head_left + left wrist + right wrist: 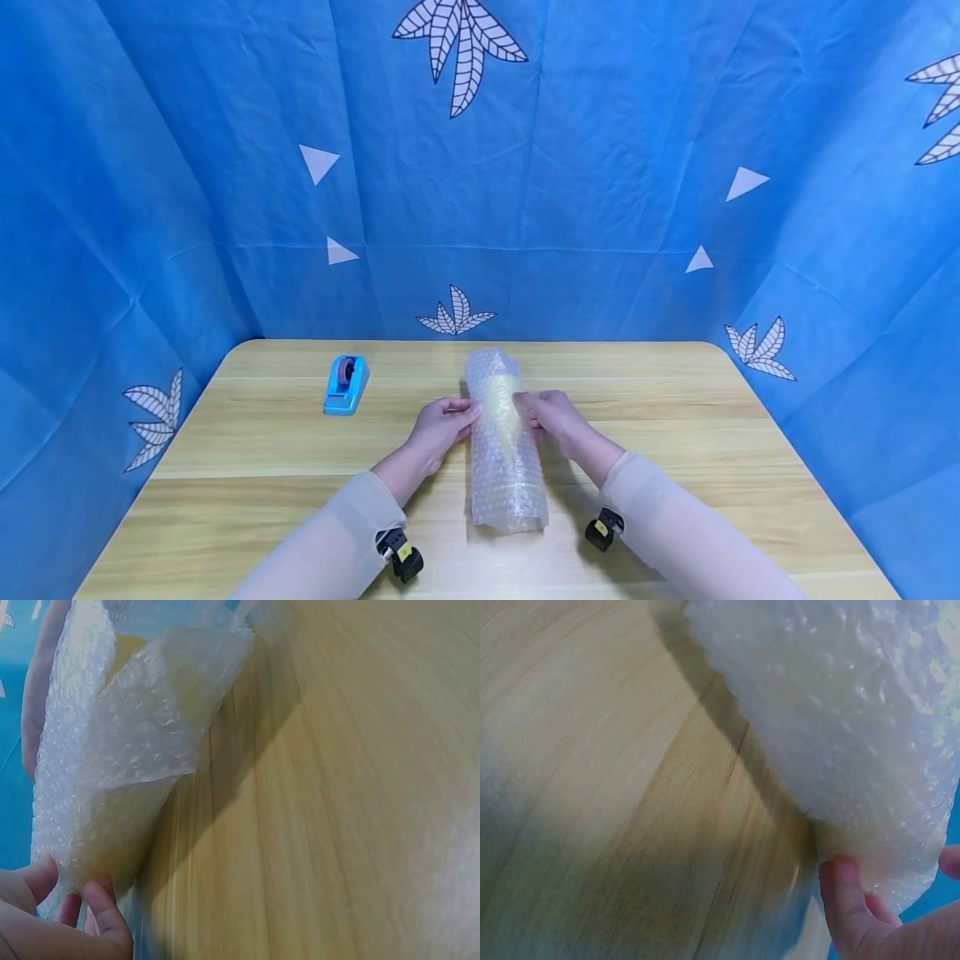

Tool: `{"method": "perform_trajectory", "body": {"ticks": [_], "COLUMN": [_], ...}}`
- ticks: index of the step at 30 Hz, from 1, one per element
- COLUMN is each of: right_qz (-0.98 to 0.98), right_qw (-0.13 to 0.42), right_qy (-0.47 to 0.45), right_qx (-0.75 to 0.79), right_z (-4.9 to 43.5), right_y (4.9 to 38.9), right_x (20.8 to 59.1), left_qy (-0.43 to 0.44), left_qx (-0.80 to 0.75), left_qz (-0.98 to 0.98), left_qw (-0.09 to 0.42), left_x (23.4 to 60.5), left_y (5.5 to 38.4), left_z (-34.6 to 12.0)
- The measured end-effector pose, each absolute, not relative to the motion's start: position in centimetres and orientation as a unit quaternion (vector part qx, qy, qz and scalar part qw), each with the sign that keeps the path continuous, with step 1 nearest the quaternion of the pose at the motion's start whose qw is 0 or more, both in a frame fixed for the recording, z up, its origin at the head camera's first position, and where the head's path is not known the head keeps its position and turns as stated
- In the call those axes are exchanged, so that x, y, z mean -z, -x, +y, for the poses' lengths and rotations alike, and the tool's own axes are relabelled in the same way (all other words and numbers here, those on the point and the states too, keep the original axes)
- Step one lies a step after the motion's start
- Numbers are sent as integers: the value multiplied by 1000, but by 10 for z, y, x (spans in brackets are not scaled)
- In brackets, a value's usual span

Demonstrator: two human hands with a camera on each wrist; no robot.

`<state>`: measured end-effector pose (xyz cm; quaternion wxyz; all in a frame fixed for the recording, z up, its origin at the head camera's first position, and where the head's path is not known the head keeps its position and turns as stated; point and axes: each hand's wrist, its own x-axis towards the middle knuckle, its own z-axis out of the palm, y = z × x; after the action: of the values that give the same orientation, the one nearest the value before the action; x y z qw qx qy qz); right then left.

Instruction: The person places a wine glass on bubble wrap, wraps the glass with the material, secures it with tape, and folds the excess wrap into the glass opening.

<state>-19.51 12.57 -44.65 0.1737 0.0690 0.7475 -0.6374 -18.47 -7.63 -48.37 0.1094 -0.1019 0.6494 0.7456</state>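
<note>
A long bubble-wrapped bundle (504, 467) lies lengthwise on the wooden table, with something pale yellow showing through the clear wrap. On its left side my left hand (444, 425) grips it, thumb on top and fingers low against the side. From the opposite side my right hand (557, 417) holds it at about the same height. In the left wrist view, the near end of the wrap (142, 712) hangs in loose folds, and fingers (105, 911) curl in under the bundle. Fingertips (846, 881) press its lower side in the right wrist view. The wrapped thing itself is mostly hidden.
A blue tape dispenser (346, 387) with a roll of tape stands at the back left of the table (675, 400). Behind and at both sides hangs a blue curtain (600, 167) with white leaf prints. Each sleeve carries a small black wrist camera.
</note>
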Motion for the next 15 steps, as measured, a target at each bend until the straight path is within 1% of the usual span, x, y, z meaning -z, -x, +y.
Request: {"method": "perform_trajectory", "body": {"ticks": [15], "right_qz": [743], "right_qw": [179], "right_qy": [-83], "right_qx": [640], "right_z": [129], "right_y": [193], "right_x": [447], "left_qy": [120], "left_qx": [-729], "left_qz": [667], "left_qw": [99], "left_x": [479], "left_y": [183], "left_z": [-74]}}
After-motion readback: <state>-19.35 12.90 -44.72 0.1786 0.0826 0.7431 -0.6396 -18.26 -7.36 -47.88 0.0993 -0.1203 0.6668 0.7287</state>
